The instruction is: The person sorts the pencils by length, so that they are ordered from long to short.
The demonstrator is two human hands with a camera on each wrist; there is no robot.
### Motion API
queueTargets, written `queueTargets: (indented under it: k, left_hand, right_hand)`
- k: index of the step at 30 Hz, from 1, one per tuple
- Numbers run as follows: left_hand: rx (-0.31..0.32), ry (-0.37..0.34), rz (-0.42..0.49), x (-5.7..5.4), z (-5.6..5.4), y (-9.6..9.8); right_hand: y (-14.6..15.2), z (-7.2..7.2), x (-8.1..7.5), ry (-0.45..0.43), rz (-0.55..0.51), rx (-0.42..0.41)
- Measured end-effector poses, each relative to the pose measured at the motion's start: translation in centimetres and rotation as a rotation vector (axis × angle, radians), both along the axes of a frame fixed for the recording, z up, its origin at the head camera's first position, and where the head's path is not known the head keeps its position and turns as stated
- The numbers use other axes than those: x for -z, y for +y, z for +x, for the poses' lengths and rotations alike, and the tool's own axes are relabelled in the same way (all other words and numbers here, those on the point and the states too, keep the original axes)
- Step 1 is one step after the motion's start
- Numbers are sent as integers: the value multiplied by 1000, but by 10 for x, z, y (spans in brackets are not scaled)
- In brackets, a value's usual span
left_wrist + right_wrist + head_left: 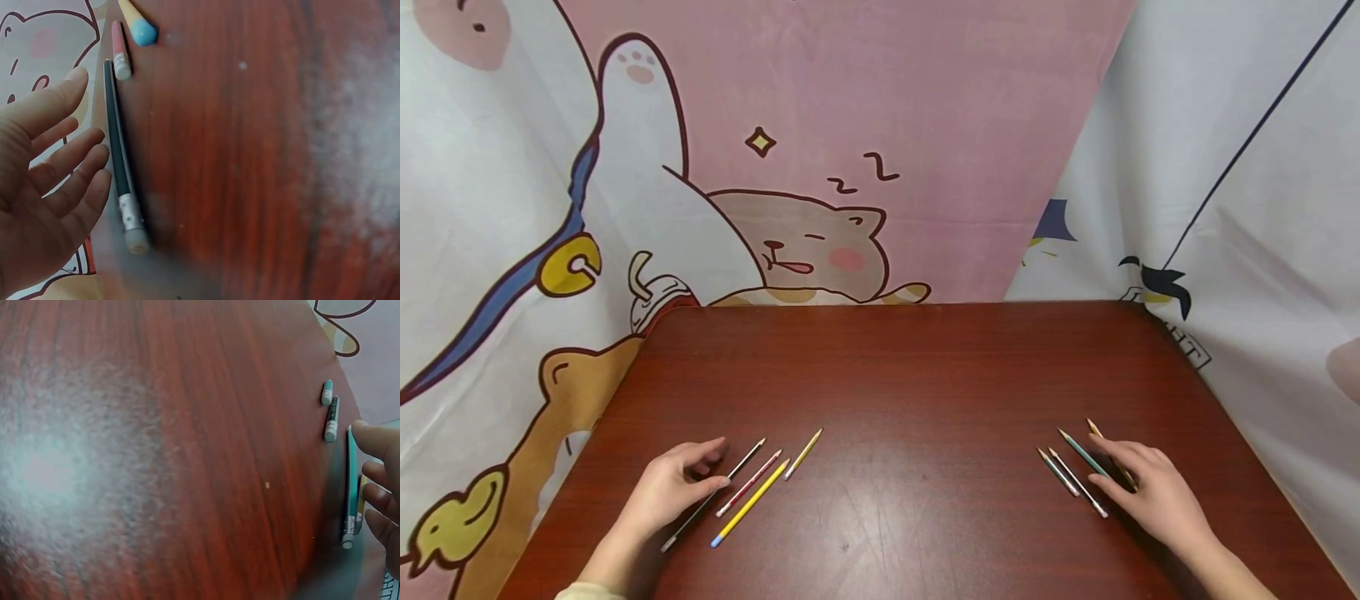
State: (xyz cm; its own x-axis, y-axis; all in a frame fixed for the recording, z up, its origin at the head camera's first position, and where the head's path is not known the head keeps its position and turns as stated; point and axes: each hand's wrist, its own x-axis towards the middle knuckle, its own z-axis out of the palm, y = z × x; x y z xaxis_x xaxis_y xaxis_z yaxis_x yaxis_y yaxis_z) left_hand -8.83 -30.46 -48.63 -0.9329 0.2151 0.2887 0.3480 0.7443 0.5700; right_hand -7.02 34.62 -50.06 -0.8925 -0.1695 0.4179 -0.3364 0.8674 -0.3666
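My left hand (666,492) hovers at a dark green pencil (688,522), thumb and fingers spread loosely around it; the left wrist view shows the fingers beside it with a gap. To its right lie a red pencil (749,482), a yellow pencil with a blue end (751,502) and a shorter yellow pencil (805,452). My right hand (1157,497) reaches over a teal pencil (1082,454) and a yellow pencil (1095,429), hiding parts of both, its fingers loosely bent. Left of it lie a short green pencil (1058,472) and a dark pencil (1078,482).
All the pencils lie on a dark red wooden table (887,375), the two groups far apart. A printed cloth (970,125) with cartoon animals hangs behind the table and along both sides. Light glares off the tabletop between the hands.
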Motion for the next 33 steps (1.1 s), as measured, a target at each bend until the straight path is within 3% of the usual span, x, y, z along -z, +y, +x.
queueTargets:
  k: [11, 25, 33]
  left_hand:
    - [37, 42, 57, 11, 1, -2]
    - [31, 9, 66, 14, 1, -3]
    - [52, 42, 66, 18, 0, -2]
  right_hand:
    - [0, 1, 6, 36, 1, 5]
    - [-1, 1, 7, 24, 38, 36]
    - [-3, 0, 10, 59, 60, 39]
